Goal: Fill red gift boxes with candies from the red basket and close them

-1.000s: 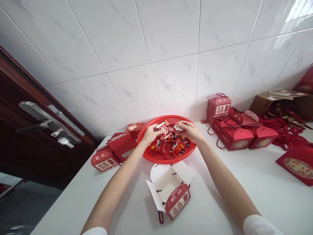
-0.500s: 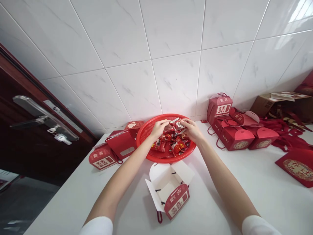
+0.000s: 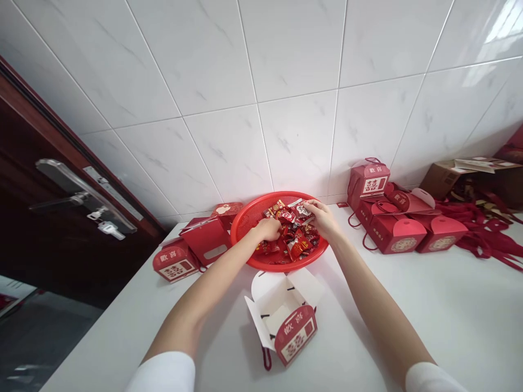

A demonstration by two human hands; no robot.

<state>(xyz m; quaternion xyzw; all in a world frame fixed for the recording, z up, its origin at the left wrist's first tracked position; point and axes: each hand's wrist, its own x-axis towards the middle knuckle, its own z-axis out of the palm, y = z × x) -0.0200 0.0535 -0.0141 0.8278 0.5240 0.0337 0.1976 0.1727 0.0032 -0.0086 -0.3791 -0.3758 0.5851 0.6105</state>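
A red plastic basket [image 3: 241, 226] holds several red wrapped candies [image 3: 298, 243]. My right hand [image 3: 322, 219] is over its right side, thumb and fingers pinched on a red-and-white candy packet [image 3: 301, 212]. Inside the basket, my left hand [image 3: 267, 231] reaches down among the candies with its fingers curled in; what they hold, if anything, is hidden. In front of the basket stands an open gift box [image 3: 295, 335], white inside and red outside, its flaps spread and no candy visible in it.
Red gift boxes [image 3: 175, 261] stand left of the basket, and more red boxes [image 3: 396, 231] are stacked to the right. Farther right are dark red ribbons [image 3: 482, 228] and a cardboard box [image 3: 439, 177]. A tiled wall [image 3: 294, 141] rises behind the white table [image 3: 220, 348].
My left hand has moved away from the packet near my right hand, down and slightly left into the candies. My right hand stays at the packet. The view has shifted slightly.
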